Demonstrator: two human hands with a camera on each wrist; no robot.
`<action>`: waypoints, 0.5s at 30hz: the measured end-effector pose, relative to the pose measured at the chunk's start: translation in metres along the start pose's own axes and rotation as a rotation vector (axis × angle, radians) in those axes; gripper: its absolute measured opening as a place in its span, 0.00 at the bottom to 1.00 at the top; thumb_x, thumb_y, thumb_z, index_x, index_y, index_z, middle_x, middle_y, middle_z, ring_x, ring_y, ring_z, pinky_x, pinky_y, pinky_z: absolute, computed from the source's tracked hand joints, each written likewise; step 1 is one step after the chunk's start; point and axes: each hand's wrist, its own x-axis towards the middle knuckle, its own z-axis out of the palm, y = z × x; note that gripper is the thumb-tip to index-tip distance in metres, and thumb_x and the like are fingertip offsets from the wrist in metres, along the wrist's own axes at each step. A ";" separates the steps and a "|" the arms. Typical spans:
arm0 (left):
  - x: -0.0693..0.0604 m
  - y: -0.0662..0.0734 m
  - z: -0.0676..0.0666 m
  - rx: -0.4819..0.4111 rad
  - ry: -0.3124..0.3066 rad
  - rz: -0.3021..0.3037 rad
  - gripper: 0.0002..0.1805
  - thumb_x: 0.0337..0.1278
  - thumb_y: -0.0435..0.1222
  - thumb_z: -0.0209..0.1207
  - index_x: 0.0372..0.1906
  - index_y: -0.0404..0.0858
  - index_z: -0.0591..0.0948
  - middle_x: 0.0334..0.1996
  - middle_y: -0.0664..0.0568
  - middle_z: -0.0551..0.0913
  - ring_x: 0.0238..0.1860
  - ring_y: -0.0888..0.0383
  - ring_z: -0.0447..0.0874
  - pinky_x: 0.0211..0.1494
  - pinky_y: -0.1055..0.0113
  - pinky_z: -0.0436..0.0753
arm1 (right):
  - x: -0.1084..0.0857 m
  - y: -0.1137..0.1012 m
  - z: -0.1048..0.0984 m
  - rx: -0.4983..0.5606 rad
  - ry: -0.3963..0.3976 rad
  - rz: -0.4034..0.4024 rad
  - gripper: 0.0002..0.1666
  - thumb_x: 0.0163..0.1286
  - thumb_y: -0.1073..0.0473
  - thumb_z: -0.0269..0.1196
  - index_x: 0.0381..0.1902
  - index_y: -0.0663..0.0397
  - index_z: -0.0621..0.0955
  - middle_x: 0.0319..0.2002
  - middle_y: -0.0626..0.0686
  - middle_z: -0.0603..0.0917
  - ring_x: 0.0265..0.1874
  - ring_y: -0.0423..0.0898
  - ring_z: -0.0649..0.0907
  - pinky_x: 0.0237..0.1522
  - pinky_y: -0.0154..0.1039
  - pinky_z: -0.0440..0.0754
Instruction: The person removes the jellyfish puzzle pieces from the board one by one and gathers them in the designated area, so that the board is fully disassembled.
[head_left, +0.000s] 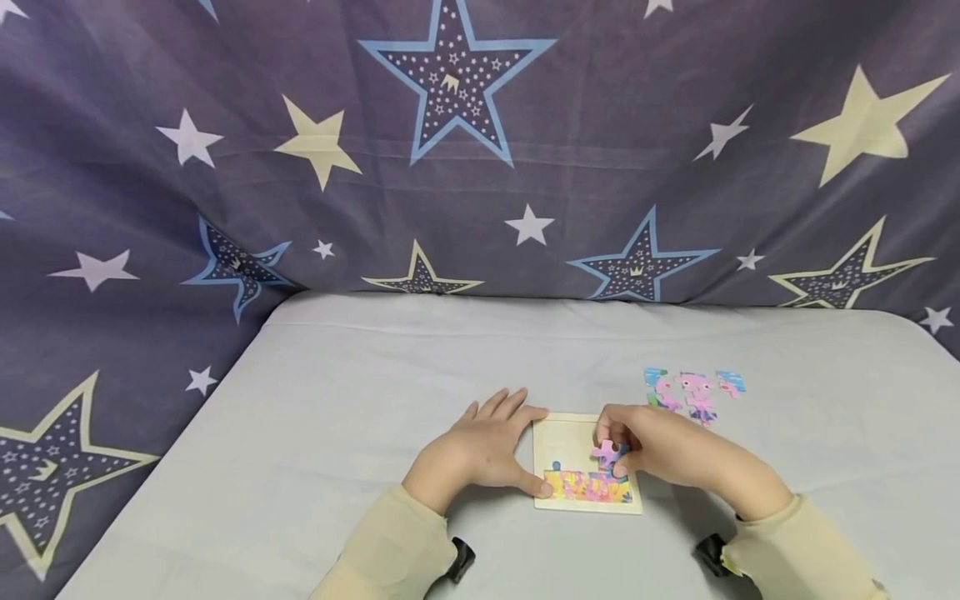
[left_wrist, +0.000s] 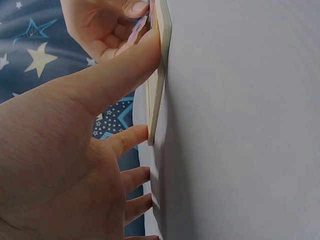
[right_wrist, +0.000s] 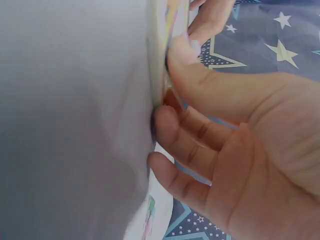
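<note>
A shallow wooden puzzle tray (head_left: 588, 507) lies on the grey cloth, its bottom row filled with yellow and pink pieces. The left hand (head_left: 483, 450) is spread at its left side, thumb on the lower left corner and index finger at the upper left one; the left wrist view shows this hand (left_wrist: 65, 135) against the tray's edge (left_wrist: 159, 95). At the tray's right side, the right hand (head_left: 667, 446) pinches a pink and blue puzzle piece (head_left: 606, 452) above the bottom row. In the right wrist view the right hand (right_wrist: 240, 130) partly hides the piece.
Several loose pieces, some touching one another, lie beyond the tray to the right, among them a pink face piece (head_left: 694, 382) and a blue and pink piece (head_left: 731, 382). A star-patterned dark curtain (head_left: 585, 167) hangs behind the grey surface (head_left: 337, 400).
</note>
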 end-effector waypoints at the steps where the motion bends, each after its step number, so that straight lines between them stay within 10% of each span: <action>1: 0.001 -0.001 0.001 0.002 0.002 0.001 0.51 0.43 0.61 0.71 0.74 0.53 0.64 0.79 0.51 0.50 0.78 0.49 0.42 0.77 0.44 0.46 | 0.000 0.001 -0.001 0.006 -0.005 -0.017 0.16 0.59 0.65 0.71 0.38 0.47 0.76 0.26 0.41 0.73 0.25 0.37 0.70 0.26 0.32 0.71; 15: 0.000 -0.003 0.001 0.007 -0.011 0.010 0.51 0.44 0.61 0.70 0.75 0.54 0.63 0.79 0.51 0.49 0.79 0.50 0.41 0.78 0.45 0.45 | -0.009 0.011 -0.021 0.045 0.087 -0.050 0.07 0.65 0.65 0.67 0.37 0.49 0.78 0.27 0.40 0.78 0.27 0.35 0.74 0.30 0.32 0.76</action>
